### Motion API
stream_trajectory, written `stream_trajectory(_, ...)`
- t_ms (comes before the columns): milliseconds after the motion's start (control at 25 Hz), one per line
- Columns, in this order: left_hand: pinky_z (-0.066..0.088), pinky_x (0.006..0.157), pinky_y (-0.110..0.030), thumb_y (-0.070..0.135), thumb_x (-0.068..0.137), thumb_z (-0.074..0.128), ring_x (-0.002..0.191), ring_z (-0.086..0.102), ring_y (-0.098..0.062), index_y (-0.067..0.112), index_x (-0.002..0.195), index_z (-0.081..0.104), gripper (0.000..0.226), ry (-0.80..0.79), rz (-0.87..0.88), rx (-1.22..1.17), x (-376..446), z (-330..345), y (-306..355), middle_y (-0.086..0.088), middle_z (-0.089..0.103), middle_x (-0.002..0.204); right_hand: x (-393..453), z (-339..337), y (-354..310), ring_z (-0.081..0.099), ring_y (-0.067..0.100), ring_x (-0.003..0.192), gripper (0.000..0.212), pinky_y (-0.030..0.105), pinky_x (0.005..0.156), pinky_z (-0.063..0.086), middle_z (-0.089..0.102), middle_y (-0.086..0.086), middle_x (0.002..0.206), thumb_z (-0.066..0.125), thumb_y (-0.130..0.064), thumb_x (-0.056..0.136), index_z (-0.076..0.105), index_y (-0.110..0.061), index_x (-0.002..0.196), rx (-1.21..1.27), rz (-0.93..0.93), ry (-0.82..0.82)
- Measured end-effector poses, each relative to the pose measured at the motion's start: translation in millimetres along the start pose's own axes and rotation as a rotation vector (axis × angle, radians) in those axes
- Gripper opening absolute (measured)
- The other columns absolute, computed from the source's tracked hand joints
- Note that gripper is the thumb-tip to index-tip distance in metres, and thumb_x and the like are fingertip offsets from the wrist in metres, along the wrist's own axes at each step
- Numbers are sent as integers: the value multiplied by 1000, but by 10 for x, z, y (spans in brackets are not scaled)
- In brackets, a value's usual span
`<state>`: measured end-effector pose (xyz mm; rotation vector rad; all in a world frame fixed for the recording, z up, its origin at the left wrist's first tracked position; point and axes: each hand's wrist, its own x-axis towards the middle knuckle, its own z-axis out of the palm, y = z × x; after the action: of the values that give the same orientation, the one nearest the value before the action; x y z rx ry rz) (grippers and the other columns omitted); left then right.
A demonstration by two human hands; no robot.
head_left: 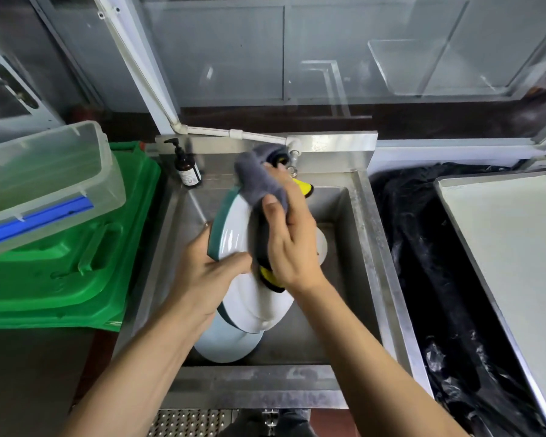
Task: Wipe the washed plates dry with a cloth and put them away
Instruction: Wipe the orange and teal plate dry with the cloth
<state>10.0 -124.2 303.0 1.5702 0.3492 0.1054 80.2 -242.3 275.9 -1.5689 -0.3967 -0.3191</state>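
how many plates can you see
3: one plate gripped upright by the left hand, one pale plate in the sink below it, one mostly hidden behind the right hand.

Sink (364,234) is showing brushed, scuffed steel; plate (234,234) is looking glossy glazed white with teal rim; cloth (259,178) is reading fuzzy grey microfibre; bin lid (76,272) is shining smooth green plastic.

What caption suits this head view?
Left hand holds white teal-rimmed plate over steel sink; right hand wipes with grey cloth.
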Motion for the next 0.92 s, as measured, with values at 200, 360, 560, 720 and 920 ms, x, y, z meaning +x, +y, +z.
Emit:
stream_trajectory(200,49,54,-19,4,59,61,61,61,-7,23,85,72,34,-1,-64,-18,-7,95,-205,8,68,67,-215,-70,87,52,19,135,32,42,115,39,63,3,135,45,-24,105,61,-16,132,-32,19,-14)
stream_trajectory(360,46,59,-29,15,55,66,69,60,-17,24,83,70,29,21,-235,114,-63,177,-500,6,67,68,-553,-474,393,60,18,93,27,44,89,50,66,1,96,41,-36,105,62,-19,100,-140,442,259)
stream_trajectory(560,45,72,-37,13,55,67,79,59,-24,15,88,68,33,6,-332,120,-83,342,-690,-8,68,86,-1034,-1275,852,58,40,99,31,53,91,47,65,19,102,38,-32,108,52,-10,91,-542,831,658)
stream_trajectory(720,49,72,-37,-4,76,69,86,63,-24,22,91,69,29,-36,-345,136,-86,492,-747,-7,72,93,-1138,-1643,1147,43,43,135,52,50,111,34,45,26,149,44,-32,108,43,1,148,-778,942,665)
stream_trajectory(920,51,71,-37,7,66,70,84,64,-23,28,87,71,30,-80,-320,168,-91,638,-778,-1,73,85,-1419,-1795,1420,9,30,157,72,42,125,11,14,13,170,48,-30,104,13,-8,162,-915,1170,93)
